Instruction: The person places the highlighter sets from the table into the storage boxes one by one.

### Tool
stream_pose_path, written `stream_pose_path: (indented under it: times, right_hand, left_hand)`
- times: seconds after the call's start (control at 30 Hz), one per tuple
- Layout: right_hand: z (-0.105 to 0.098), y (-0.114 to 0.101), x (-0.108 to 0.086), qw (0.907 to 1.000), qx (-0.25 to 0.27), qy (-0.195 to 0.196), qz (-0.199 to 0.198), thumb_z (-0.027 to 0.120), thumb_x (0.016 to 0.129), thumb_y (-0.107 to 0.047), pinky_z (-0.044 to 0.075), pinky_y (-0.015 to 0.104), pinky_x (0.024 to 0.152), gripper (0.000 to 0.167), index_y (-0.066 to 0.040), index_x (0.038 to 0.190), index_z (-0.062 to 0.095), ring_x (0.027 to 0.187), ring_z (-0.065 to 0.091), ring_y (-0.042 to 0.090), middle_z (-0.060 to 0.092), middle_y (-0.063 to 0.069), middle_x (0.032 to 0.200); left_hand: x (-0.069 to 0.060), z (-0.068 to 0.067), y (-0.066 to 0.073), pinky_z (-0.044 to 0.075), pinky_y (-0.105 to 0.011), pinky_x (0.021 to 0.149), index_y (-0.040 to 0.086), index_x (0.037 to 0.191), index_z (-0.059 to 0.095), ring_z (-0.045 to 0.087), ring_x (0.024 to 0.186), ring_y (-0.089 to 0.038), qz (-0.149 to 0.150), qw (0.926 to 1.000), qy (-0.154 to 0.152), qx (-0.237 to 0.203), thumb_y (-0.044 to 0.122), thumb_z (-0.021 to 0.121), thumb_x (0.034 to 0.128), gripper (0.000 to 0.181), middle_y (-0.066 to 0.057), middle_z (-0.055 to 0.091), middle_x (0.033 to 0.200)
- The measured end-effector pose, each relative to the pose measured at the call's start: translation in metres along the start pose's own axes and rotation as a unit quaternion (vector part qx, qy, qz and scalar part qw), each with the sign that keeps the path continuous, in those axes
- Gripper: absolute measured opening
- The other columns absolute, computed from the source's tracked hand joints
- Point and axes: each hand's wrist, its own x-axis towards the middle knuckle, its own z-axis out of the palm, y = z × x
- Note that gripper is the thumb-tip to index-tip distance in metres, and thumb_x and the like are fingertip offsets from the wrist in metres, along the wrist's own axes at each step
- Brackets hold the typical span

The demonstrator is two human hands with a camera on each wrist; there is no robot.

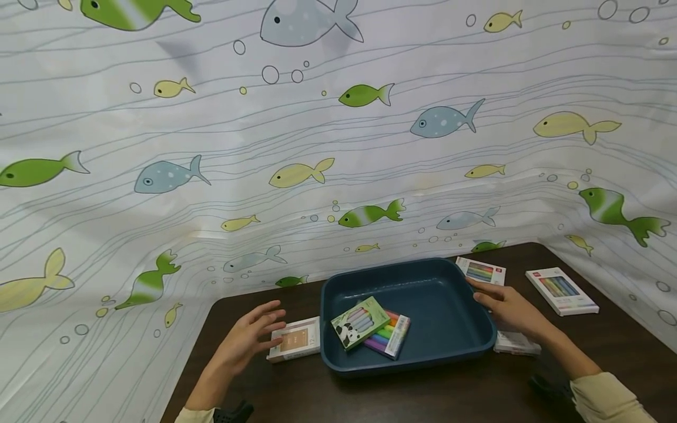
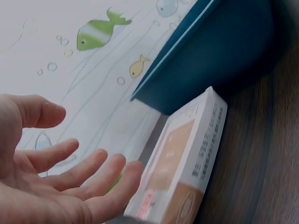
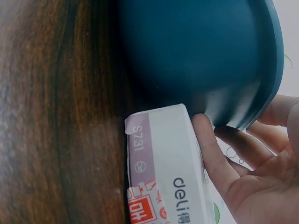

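Blue tray [image 1: 439, 317] sits on the dark worktop [image 1: 296, 399], between your two hands. Starting at the left, your left hand [image 1: 245, 338] hovers with its fingers spread and loosely bent, holding nothing, near a white-and-tan box [image 1: 302, 341] whose right end lies close by the tray's left wall; whether they touch, you cannot tell. Inside the tray, toward its left, a green panda box [image 1: 361, 322] lies tilted, partly over a rainbow-coloured pack [image 1: 394, 336]. At the tray's right rim, your right hand [image 1: 515, 308] has its fingers extended and slightly bent, touching the rim without closing round it. Beyond that hand lies a white box with a coloured panel [image 1: 480, 271], and below it a white deli box [image 1: 517, 343] beside the tray. Farthest right, well apart, you have another white box [image 1: 562, 291].
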Motion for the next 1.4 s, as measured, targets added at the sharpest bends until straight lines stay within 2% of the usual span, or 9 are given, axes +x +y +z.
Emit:
stream_pose_path:
  times: [0.07, 0.17, 0.3, 0.57, 0.83, 1.0, 1.07, 1.23, 1.4]
  right_hand:
    - [0.0, 0.001, 0.0, 1.0, -0.002, 0.001, -0.002, 0.056, 0.107, -0.033, 0.058, 0.049, 0.082, 0.061, -0.007, 0.158, 0.037, 0.13, 0.043, 0.057, 0.033, 0.035, 0.153]
    - [0.0, 0.002, 0.0, 0.9999, -0.011, 0.005, -0.005, 0.056, 0.107, -0.034, 0.057, 0.05, 0.083, 0.061, -0.006, 0.158, 0.037, 0.13, 0.043, 0.057, 0.034, 0.035, 0.153]
    - [0.0, 0.001, -0.001, 0.9999, -0.014, 0.007, -0.005, 0.055, 0.107, -0.034, 0.057, 0.05, 0.083, 0.061, -0.007, 0.158, 0.037, 0.131, 0.042, 0.057, 0.034, 0.035, 0.153]
    - [0.0, 0.0, -0.002, 0.9996, -0.023, 0.013, -0.008, 0.055, 0.107, -0.034, 0.057, 0.05, 0.084, 0.06, -0.007, 0.158, 0.037, 0.131, 0.043, 0.057, 0.035, 0.034, 0.153]
    - [0.004, -0.001, -0.002, 0.9993, -0.035, 0.011, -0.008, 0.055, 0.107, -0.034, 0.053, 0.055, 0.09, 0.059, -0.007, 0.157, 0.039, 0.13, 0.045, 0.054, 0.037, 0.032, 0.152]
    - [0.004, 0.0, -0.002, 0.9985, -0.051, 0.018, -0.01, 0.054, 0.107, -0.034, 0.05, 0.058, 0.093, 0.058, -0.008, 0.157, 0.04, 0.13, 0.047, 0.052, 0.04, 0.031, 0.151]
    - [0.003, 0.0, -0.001, 0.9983, -0.054, 0.02, -0.013, 0.054, 0.107, -0.034, 0.049, 0.059, 0.093, 0.058, -0.008, 0.157, 0.04, 0.13, 0.047, 0.052, 0.04, 0.03, 0.151]
    - [0.002, 0.0, -0.001, 0.9983, -0.052, 0.021, -0.013, 0.054, 0.107, -0.035, 0.05, 0.059, 0.093, 0.058, -0.008, 0.157, 0.04, 0.13, 0.046, 0.052, 0.04, 0.03, 0.151]
    - [0.001, 0.001, -0.001, 0.9985, -0.049, 0.019, -0.016, 0.054, 0.107, -0.034, 0.051, 0.057, 0.091, 0.058, -0.007, 0.157, 0.04, 0.131, 0.045, 0.053, 0.039, 0.031, 0.152]
  left_hand:
    - [0.001, -0.004, -0.003, 0.048, -0.057, 0.097, 0.004, 0.156, 0.034, 0.04, 0.137, -0.048, -0.007, 0.9998, 0.015, -0.012, 0.022, 0.054, 0.1075, 0.056, -0.031, 0.034, 0.154]
    - [0.002, -0.01, -0.007, 0.051, -0.053, 0.094, 0.003, 0.155, 0.038, 0.042, 0.136, -0.048, -0.012, 0.9989, 0.046, 0.0, 0.021, 0.054, 0.1072, 0.053, -0.03, 0.037, 0.153]
    - [0.004, -0.016, -0.012, 0.053, -0.049, 0.092, 0.002, 0.153, 0.04, 0.045, 0.134, -0.046, -0.011, 0.9959, 0.076, 0.048, 0.018, 0.053, 0.1076, 0.05, -0.029, 0.041, 0.15]
    - [0.006, -0.022, -0.022, 0.05, -0.053, 0.096, 0.0, 0.15, 0.045, 0.05, 0.13, -0.042, -0.017, 0.9868, 0.098, 0.128, 0.01, 0.057, 0.1044, 0.049, -0.026, 0.05, 0.144]
    - [0.006, -0.023, -0.035, 0.044, -0.057, 0.1, -0.001, 0.152, 0.041, 0.052, 0.127, -0.041, -0.03, 0.9822, 0.075, 0.169, 0.015, 0.071, 0.0967, 0.065, -0.026, 0.051, 0.143]
    - [0.007, -0.019, -0.037, 0.038, -0.064, 0.1, 0.003, 0.156, 0.037, 0.042, 0.134, -0.046, -0.03, 0.9771, 0.04, 0.207, 0.021, 0.08, 0.0901, 0.08, -0.027, 0.046, 0.148]
    - [0.008, -0.018, -0.039, 0.039, -0.064, 0.099, 0.005, 0.156, 0.038, 0.041, 0.134, -0.046, -0.033, 0.9745, 0.034, 0.219, 0.021, 0.083, 0.0874, 0.084, -0.026, 0.044, 0.149]
    - [0.01, -0.016, -0.043, 0.04, -0.054, 0.095, 0.007, 0.156, 0.04, 0.05, 0.12, -0.036, -0.038, 0.9721, 0.03, 0.229, 0.018, 0.087, 0.0816, 0.088, -0.02, 0.049, 0.143]
    - [0.01, -0.016, -0.044, 0.042, -0.052, 0.093, 0.008, 0.155, 0.042, 0.053, 0.112, -0.032, -0.042, 0.9701, 0.028, 0.238, 0.019, 0.088, 0.0808, 0.088, -0.02, 0.049, 0.14]
